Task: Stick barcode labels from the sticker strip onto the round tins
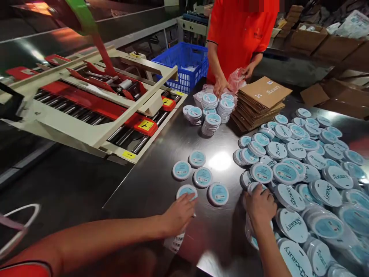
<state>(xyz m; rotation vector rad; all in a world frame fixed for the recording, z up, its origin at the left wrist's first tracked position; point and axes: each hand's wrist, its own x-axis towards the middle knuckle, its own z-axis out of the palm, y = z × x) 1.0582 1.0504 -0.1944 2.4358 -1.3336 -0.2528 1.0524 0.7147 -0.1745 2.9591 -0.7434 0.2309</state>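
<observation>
Round white tins with pale blue labels cover the steel table. Many lie in a heap at the right, and several sit singly in front of me. My left hand has its fingers over the edge of one tin, and a white printed piece shows below that hand. My right hand grips a short stack of tins at the left edge of the heap, partly hidden by my fingers. Further back stand stacks of tins.
A co-worker in an orange shirt handles a plastic bag across the table. Flat cardboard sheets are piled beside the tin stacks. A red-and-cream carton sealing machine stands at the left, with a blue plastic crate behind it and brown cartons at the back right.
</observation>
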